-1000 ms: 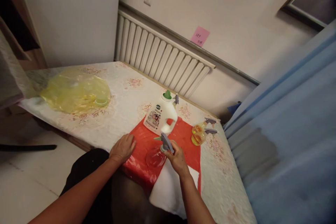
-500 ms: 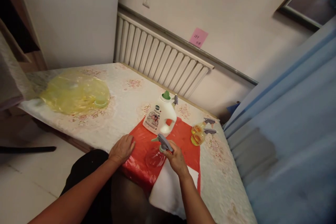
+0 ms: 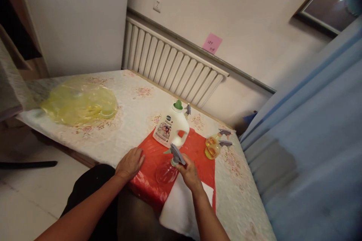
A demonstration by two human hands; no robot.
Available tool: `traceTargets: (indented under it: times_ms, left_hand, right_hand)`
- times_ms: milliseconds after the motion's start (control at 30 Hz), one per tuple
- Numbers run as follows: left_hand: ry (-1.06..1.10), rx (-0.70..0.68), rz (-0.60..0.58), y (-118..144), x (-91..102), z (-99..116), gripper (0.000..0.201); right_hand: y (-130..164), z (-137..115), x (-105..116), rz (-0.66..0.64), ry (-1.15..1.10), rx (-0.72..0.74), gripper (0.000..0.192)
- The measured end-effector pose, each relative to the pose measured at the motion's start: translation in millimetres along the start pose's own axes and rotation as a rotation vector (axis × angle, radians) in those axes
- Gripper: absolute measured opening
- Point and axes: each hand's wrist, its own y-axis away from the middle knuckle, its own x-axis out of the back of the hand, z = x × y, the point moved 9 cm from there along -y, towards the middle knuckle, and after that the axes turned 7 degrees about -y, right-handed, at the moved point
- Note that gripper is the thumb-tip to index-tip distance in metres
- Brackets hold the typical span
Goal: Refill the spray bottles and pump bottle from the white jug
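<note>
A clear spray bottle (image 3: 166, 171) with a grey trigger head stands on the red plastic sheet (image 3: 195, 141). My right hand (image 3: 189, 170) is closed around the neck of this spray bottle, just under the trigger. Flat on the left edge of the red sheet lies my left hand (image 3: 130, 163), holding nothing. Behind the spray bottle is a large white jug (image 3: 172, 125) with a label, its mouth showing a green piece. A folded white cloth (image 3: 181, 205) lies beneath my right forearm.
Two spray bottles with yellow liquid (image 3: 212, 151) stand right of the jug. Another grey spray head (image 3: 188, 109) shows behind the jug. A yellow plastic bag (image 3: 79, 101) lies at the left on the flowered tablecloth (image 3: 135, 111). A radiator (image 3: 169, 60) and a blue curtain (image 3: 296, 139) border the table.
The camera view has shifted slightly. My right hand keeps its hold on the spray bottle's neck, and my left hand still lies on the sheet's edge.
</note>
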Motion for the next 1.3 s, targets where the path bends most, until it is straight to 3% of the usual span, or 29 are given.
traceTargets:
  times_ms: [967, 1300]
  left_hand:
    - [-0.010, -0.001, -0.018, -0.5, -3.9, -0.1, 0.019]
    - [-0.016, 0.009, -0.018, -0.5, -3.1, -0.5, 0.018]
  right_hand:
    - [-0.3, -0.2, 0.4, -0.010, 0.009, -0.003, 0.017]
    - [2.2, 3.9, 1.0, 0.053, 0.004, -0.045, 0.013]
